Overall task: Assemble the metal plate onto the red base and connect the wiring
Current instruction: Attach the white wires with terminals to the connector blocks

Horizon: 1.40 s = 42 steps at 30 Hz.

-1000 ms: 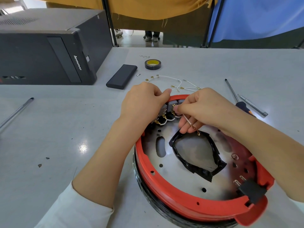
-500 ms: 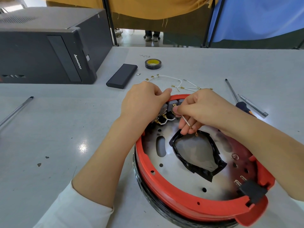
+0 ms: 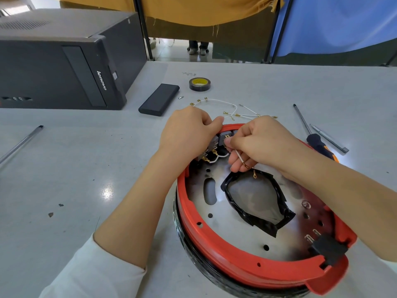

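Observation:
The round red base point(image 3: 217, 258) lies on the grey table with the shiny metal plate point(image 3: 234, 235) seated inside it; a black-taped opening point(image 3: 257, 220) sits in the plate's middle. My left hand point(image 3: 189, 134) grips the base's far rim beside the grey switch block point(image 3: 222, 137). My right hand point(image 3: 257, 143) pinches a short white wire point(image 3: 240, 157) with brass terminals, one end at the switch block, the other ring end hanging over the taped opening. A black plug connector point(image 3: 327, 247) sits at the near right rim.
Loose white wires with brass terminals point(image 3: 234, 111) lie just behind the base. Also on the table: a tape roll point(image 3: 199, 84), a black flat box point(image 3: 159, 99), a computer tower point(image 3: 62, 61), a screwdriver point(image 3: 315, 140) and pen point(image 3: 328, 137) at right, a rod point(image 3: 20, 143) at left.
My right hand has shifted the wire's terminal slightly at the switch block. My left hand and the base have stayed put.

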Each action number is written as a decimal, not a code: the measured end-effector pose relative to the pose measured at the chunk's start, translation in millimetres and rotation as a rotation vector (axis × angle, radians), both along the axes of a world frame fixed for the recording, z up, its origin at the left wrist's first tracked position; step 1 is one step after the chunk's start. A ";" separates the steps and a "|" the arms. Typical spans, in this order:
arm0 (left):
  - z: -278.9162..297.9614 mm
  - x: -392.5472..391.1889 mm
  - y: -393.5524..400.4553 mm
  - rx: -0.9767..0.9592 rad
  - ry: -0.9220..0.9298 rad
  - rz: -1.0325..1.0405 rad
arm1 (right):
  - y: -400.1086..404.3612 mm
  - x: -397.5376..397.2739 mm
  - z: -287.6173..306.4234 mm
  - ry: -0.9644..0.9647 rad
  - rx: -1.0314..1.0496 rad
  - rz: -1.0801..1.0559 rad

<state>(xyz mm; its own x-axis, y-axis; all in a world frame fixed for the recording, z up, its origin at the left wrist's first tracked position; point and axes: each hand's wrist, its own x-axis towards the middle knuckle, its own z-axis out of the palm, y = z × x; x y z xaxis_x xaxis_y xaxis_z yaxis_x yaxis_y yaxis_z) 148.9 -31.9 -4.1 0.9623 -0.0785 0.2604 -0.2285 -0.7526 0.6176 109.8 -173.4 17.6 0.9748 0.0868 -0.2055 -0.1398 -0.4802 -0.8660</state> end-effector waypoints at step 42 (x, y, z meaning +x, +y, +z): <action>-0.4 -1.2 -1.0 -0.058 0.050 0.048 | -3.3 -10.4 -8.8 -0.240 -0.286 0.195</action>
<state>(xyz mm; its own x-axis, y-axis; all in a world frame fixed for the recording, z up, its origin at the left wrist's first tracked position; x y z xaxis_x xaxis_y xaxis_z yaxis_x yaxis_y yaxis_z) 147.7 -32.9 -4.4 0.9764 -0.0180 0.2151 -0.1610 -0.7247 0.6700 99.4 -176.7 8.8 0.9690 0.2465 -0.0173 0.1666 -0.7034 -0.6910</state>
